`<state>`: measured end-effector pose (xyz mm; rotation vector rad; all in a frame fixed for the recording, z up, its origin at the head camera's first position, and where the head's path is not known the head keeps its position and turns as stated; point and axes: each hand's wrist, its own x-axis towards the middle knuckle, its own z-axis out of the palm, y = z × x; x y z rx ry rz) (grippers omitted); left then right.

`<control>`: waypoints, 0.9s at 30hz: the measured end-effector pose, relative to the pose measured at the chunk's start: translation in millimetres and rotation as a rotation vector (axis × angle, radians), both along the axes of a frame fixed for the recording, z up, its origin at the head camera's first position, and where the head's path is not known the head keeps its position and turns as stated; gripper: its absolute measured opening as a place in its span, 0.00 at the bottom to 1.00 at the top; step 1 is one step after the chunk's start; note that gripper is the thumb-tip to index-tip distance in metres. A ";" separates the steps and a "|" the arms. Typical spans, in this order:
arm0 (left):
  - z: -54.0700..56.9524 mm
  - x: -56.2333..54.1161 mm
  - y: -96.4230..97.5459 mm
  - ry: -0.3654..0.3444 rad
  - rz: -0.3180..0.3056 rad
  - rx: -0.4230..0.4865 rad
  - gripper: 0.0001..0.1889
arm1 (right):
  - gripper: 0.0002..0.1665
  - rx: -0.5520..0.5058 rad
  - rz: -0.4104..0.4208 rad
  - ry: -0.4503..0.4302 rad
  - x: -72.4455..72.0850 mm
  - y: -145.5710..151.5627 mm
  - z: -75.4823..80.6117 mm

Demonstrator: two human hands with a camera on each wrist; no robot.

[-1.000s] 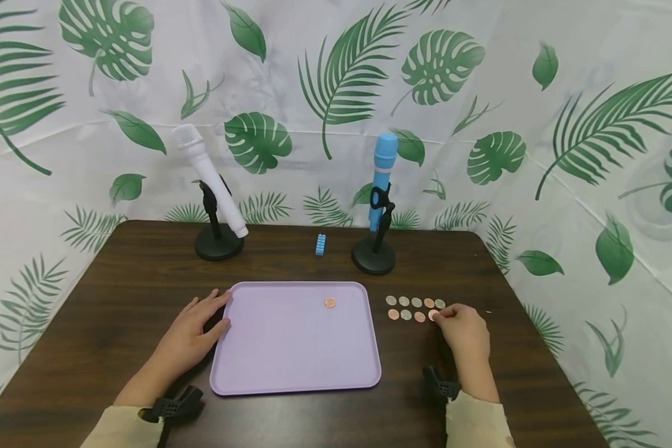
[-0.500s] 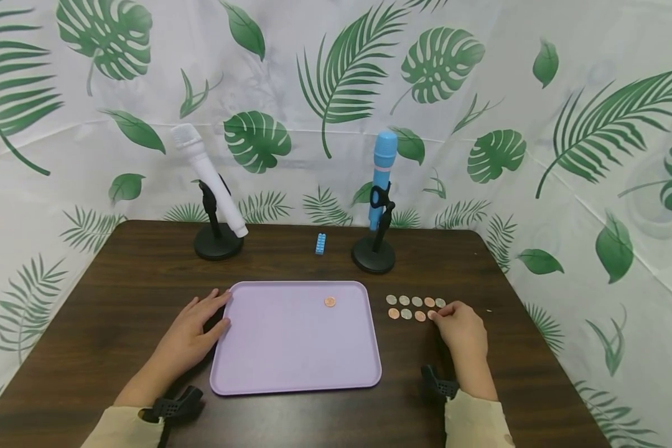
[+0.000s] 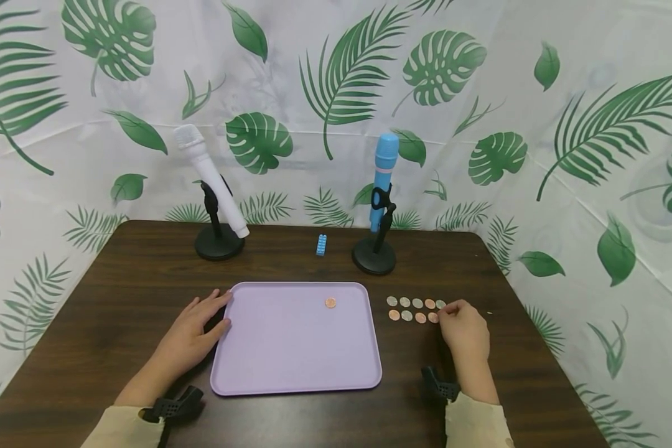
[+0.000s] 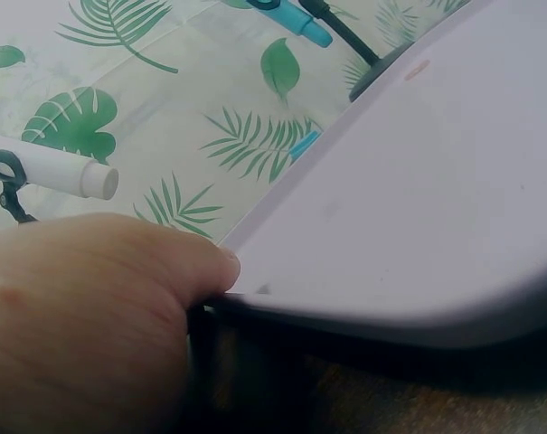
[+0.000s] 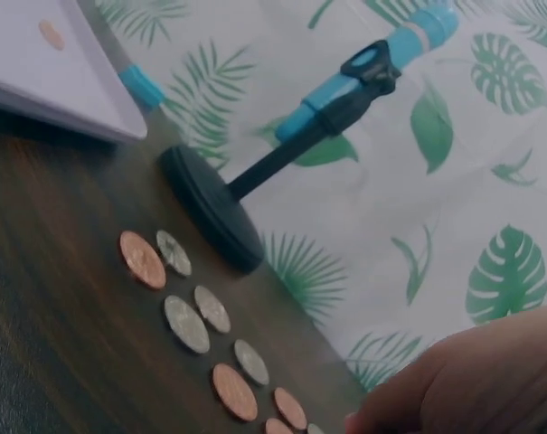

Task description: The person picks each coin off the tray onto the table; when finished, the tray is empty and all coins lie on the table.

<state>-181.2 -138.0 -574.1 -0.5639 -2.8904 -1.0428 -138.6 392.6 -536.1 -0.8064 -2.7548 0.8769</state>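
Note:
My left hand (image 3: 193, 330) lies on the table at the tray's left side, fingers extended, its fingertips at the rim of the lilac tray (image 3: 291, 361). One copper coin (image 3: 330, 303) lies toward the back right of that tray. To the right of it, silver and copper coins sit flat on the table in two rows, among them a silver coin (image 5: 186, 324) and a copper coin (image 5: 234, 391). My right hand (image 3: 465, 330) is at the right end of these rows. Its thumb and index fingertips are right beside the last copper coin (image 3: 433, 318) of the nearer row.
Behind the tray stand a white microphone (image 3: 210, 174) and a blue microphone (image 3: 386, 155) on black stands. Between them lies a small light-blue block (image 3: 322, 245). A leaf-printed cloth (image 3: 291, 74) hangs behind the dark wooden table (image 3: 89, 348).
My right fingertips were over the last copper coin of the nearer row; now they have drawn slightly up and right, and more of the coin shows. The left hand stays still.

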 end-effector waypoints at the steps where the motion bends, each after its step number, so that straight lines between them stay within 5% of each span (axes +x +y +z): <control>1: 0.0 0.0 0.1 0.001 -0.001 0.002 0.32 | 0.16 -0.005 0.000 0.021 -0.7 -0.5 0.3; 4: 0.5 -0.1 0.0 0.003 -0.003 0.007 0.32 | 0.14 -0.098 0.048 0.119 -5.1 -9.1 1.5; 8: 0.7 -0.2 -0.6 0.009 0.000 0.005 0.32 | 0.10 -0.363 0.227 0.254 -12.5 -41.4 -1.4; 12: 0.1 -0.6 -0.2 0.006 -0.003 0.005 0.33 | 0.09 -0.544 0.448 0.230 -12.8 -80.9 -10.3; 16: -0.6 -1.3 -1.0 0.012 -0.007 0.009 0.33 | 0.23 -0.509 0.635 0.188 -10.1 -106.7 -17.1; 19: -0.8 -1.6 -1.6 0.019 -0.008 0.011 0.33 | 0.36 -0.454 0.696 0.232 -7.9 -115.3 -18.1; 23: -0.8 -0.9 -1.9 0.023 -0.008 0.009 0.32 | 0.39 -0.369 0.780 0.273 -6.5 -121.5 -20.7; 27: -0.5 0.2 -1.8 0.021 -0.007 0.007 0.32 | 0.41 -0.238 0.860 0.224 -6.2 -127.2 -27.2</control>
